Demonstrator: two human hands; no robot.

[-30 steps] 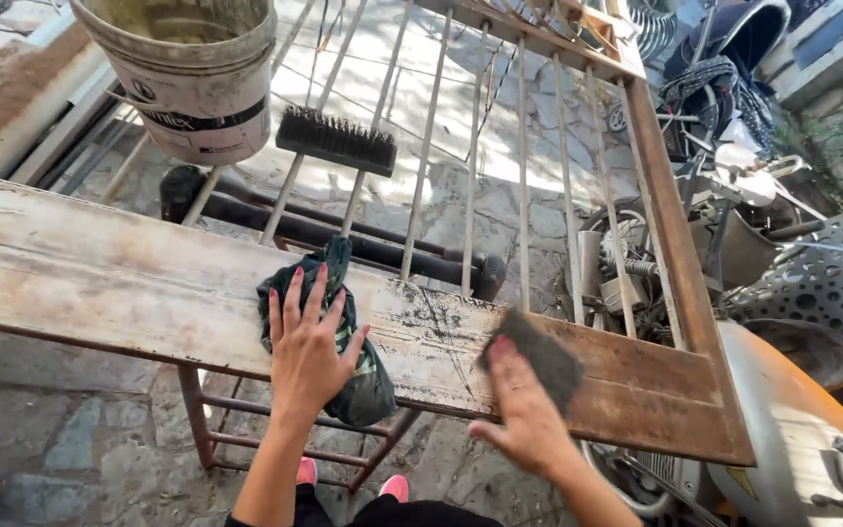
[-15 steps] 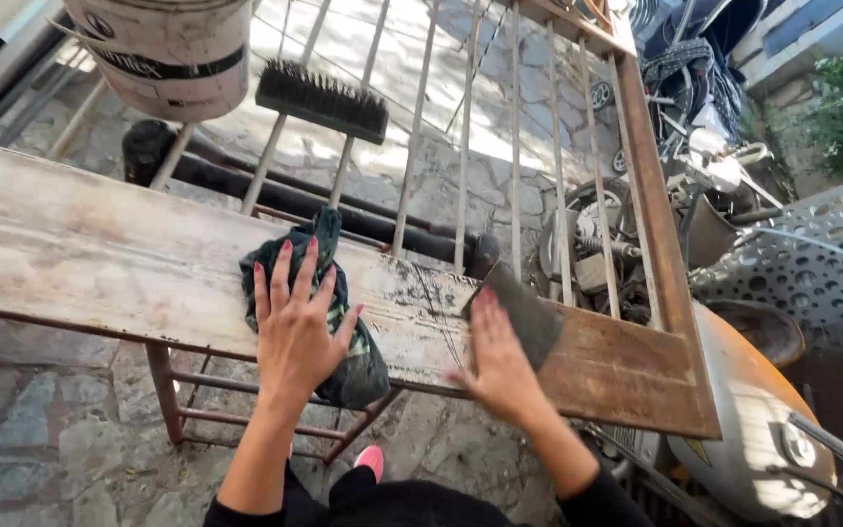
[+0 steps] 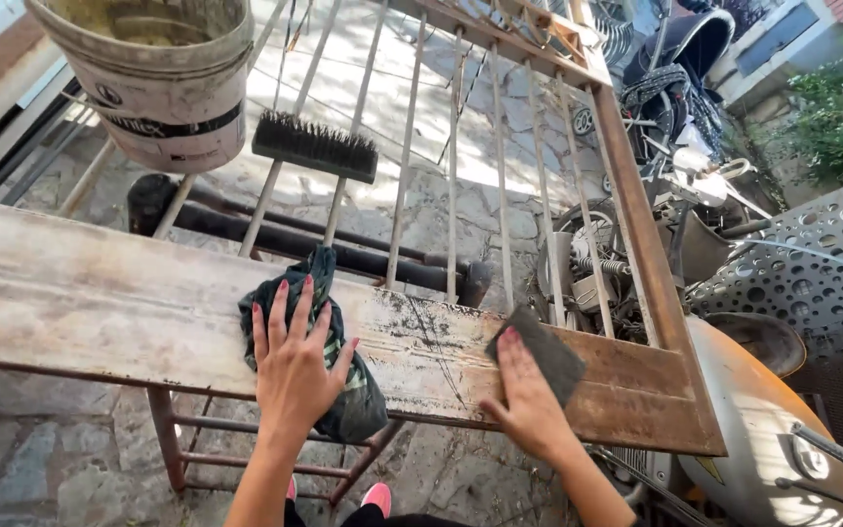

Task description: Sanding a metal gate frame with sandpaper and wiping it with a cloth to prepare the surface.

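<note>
A rusty metal gate (image 3: 636, 224) lies flat in front of me, its wide bottom panel (image 3: 100, 303) pale and scuffed. My left hand (image 3: 295, 366) presses flat, fingers spread, on a dark green rag (image 3: 343, 376) that hangs over the panel's near edge. My right hand (image 3: 529, 400) presses a dark grey sanding pad (image 3: 543, 351) against the panel, where the pale surface meets brown rust.
A dirty white bucket (image 3: 158, 88) and a black wire brush (image 3: 314, 146) rest on the gate's bars. A rusty stand (image 3: 168, 444) holds the gate up over stone paving. A scooter (image 3: 773, 420) and a perforated metal sheet (image 3: 812, 273) crowd the right side.
My right hand has slid the sanding pad back and forth along the panel. My left hand stays on the rag. My view has shifted slightly.
</note>
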